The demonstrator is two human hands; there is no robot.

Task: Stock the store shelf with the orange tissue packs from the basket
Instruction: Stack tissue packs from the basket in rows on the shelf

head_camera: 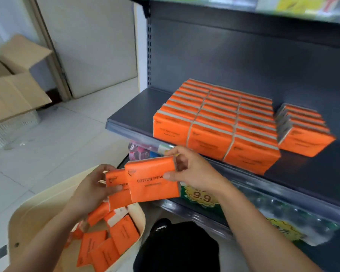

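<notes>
We stand at a dark grey shelf [137, 112] over pale floor tiles [67, 130], left hand [90, 191] and right hand [194, 171] each pinching an orange tissue pack [153, 183] above the basket [39, 211].

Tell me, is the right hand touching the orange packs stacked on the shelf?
Apart. In the head view, the right hand holds a tissue pack below and in front of the stacked packs, at the shelf edge.

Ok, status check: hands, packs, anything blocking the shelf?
Left hand and right hand each grip an orange pack above the basket. Shelf part stocked, more packs in basket. Nothing blocking.
</notes>
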